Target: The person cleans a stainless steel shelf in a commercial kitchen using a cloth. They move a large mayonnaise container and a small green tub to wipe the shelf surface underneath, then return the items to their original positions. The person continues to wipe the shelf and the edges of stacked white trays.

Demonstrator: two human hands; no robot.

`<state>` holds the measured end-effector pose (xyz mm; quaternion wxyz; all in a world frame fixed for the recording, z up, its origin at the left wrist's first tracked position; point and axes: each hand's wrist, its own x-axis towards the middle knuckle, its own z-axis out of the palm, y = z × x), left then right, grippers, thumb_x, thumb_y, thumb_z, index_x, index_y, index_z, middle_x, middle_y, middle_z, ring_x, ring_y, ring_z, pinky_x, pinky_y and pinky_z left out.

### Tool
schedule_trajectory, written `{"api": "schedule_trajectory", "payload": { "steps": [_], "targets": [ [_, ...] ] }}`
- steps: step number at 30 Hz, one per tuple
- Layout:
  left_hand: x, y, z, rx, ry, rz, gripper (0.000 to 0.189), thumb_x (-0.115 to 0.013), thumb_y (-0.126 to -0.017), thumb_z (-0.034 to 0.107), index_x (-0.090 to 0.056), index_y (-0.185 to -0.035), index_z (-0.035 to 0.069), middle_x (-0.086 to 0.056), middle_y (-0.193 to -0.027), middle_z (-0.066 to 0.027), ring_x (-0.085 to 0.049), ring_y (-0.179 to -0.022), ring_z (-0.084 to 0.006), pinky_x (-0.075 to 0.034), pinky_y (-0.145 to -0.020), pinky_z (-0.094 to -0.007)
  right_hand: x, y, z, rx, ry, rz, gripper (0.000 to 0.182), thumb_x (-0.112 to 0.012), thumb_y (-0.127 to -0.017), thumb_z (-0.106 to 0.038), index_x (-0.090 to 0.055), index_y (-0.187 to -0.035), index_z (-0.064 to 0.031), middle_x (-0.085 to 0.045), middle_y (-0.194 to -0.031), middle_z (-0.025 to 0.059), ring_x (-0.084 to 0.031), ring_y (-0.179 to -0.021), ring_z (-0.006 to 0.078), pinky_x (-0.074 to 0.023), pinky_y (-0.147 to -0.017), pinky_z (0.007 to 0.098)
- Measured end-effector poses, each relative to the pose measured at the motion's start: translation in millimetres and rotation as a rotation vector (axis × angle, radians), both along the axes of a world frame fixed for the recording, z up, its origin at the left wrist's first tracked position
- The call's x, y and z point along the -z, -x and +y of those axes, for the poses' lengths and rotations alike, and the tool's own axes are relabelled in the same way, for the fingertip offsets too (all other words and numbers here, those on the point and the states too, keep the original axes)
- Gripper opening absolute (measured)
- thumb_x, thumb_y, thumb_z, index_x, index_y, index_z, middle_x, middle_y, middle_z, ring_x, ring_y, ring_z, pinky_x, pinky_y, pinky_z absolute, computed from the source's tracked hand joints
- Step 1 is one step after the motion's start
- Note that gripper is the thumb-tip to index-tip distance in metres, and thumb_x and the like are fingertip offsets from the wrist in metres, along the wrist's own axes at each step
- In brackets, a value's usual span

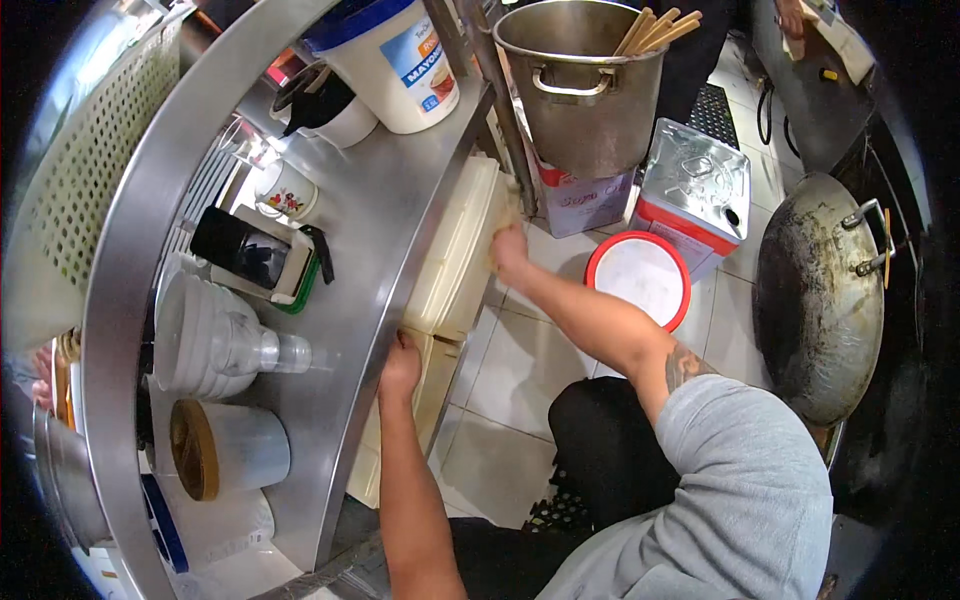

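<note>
Cream plastic containers stand in a row on the lower level, partly beneath the stainless-steel shelf. My left hand is curled at the edge where two of them meet, gripping the nearer container; some of its fingers are hidden. At the outer side of the farther container, my right hand is closed around a pale, blurred, cloth-like piece. That piece lies against the container's side, and its exact kind is unclear.
On the shelf are a mayonnaise tub, nested clear containers and a lidded tub. A steel pot holding wooden handles, a metal tin, a red-rimmed tub and a wok stand to the right.
</note>
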<state>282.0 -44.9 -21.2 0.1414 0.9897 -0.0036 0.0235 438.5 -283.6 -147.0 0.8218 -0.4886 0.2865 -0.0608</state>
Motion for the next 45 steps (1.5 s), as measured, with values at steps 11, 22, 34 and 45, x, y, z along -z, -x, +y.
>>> {"api": "schedule_trajectory", "payload": {
  "steps": [11,22,34,45],
  "targets": [
    [-50.3,23.7,-19.1,-0.076,0.351,0.097,0.042,-0.043,-0.101,0.027,-0.057,-0.129,-0.001,-0.061,-0.126,-0.0263,-0.058,-0.114,-0.0431,-0.043,-0.103,-0.0438,-26.6,168.0,48.2,-1.068,-0.605,0.068,0.048,-0.048,-0.076,0.007,-0.055,-0.122,-0.0013,-0.062,-0.106,0.0112,-0.063,-0.088,0.0300,-0.0524,-0.085,0.0382],
    [0.8,138.4,-94.0,-0.119,1.641,0.228,0.062,-0.046,-0.105,0.037,-0.030,-0.154,0.003,-0.028,-0.161,-0.0154,-0.027,-0.148,-0.0282,-0.022,-0.120,-0.0396,-94.8,215.1,13.4,-0.796,1.038,-0.792,0.050,-0.053,-0.083,-0.001,-0.049,-0.133,0.0005,-0.052,-0.130,0.0250,-0.051,-0.123,0.0402,-0.0413,-0.105,0.0433],
    [-42.8,41.6,-36.3,0.162,0.025,-0.037,0.073,-0.062,-0.089,0.026,-0.034,-0.151,0.001,-0.032,-0.158,-0.0197,-0.031,-0.147,-0.0336,-0.028,-0.119,-0.0450,-78.3,74.6,18.6,-0.151,1.229,-0.394,0.049,-0.048,-0.092,-0.014,-0.045,-0.138,0.0031,-0.057,-0.116,0.0326,-0.056,-0.109,0.0498,-0.0458,-0.097,0.0529],
    [-59.5,117.1,17.5,0.166,-0.048,-0.082,0.059,-0.054,-0.090,0.019,-0.042,-0.145,0.001,-0.041,-0.153,-0.0179,-0.043,-0.138,-0.0340,-0.036,-0.112,-0.0502,-89.4,128.2,-28.5,-0.444,1.265,-0.471,0.036,-0.052,-0.091,-0.010,-0.058,-0.124,0.0007,-0.064,-0.115,0.0219,-0.061,-0.109,0.0337,-0.0465,-0.096,0.0427]
  ]
}}
